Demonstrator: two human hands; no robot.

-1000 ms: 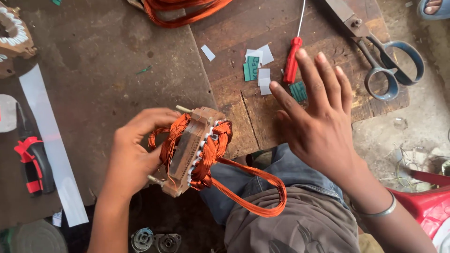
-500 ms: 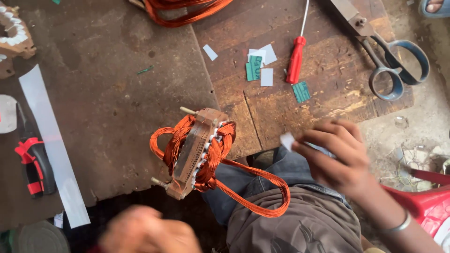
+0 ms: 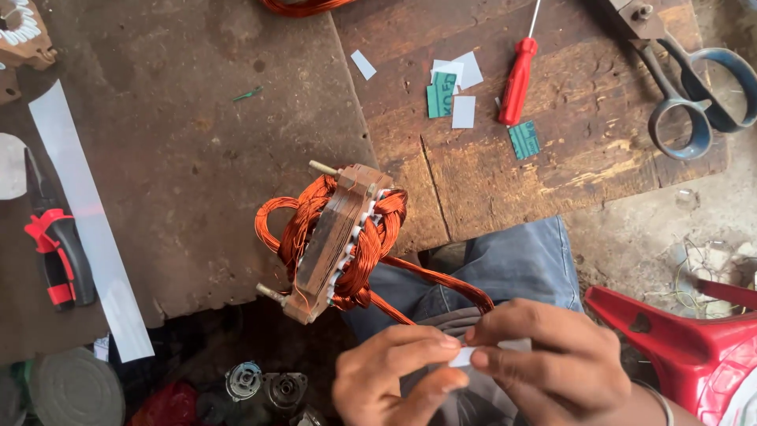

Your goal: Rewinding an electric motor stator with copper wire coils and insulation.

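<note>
Both hands are meeting low in the view, over the person's lap. The left hand (image 3: pixel 390 379) and the right hand (image 3: pixel 552 367) are each pinching an end of 1 small white paper slip (image 3: pixel 464 356) between thumb and fingertips, so the slip is sitting right between the 2 hands, mostly hidden by the fingers. A thin metal bangle (image 3: pixel 661 402) is circling the right wrist.

Just above and to the left of the hands, apart from them, the brown laminated-steel motor stator wound with orange copper wire (image 3: pixel 339 237) is resting tilted at the near edge of the dark worn wooden workbench (image 3: pixel 181 150); neither hand is touching it. A loose loop of its copper wire (image 3: pixel 441 280) is trailing down over the blue jeans (image 3: pixel 505 264) towards the hands.

Farther up on the bench, well apart from the hands, 1 red-handled screwdriver (image 3: pixel 516 83) is lying beside several small white and green paper pieces (image 3: pixel 453 91), and 1 pair of large grey metal scissors (image 3: pixel 694 87) is lying at the right. At the left, 1 long white paper strip (image 3: pixel 91 229) is lying next to red-and-black-handled pliers (image 3: pixel 55 252). A red plastic stool (image 3: pixel 678 347) is showing at the lower right.
</note>
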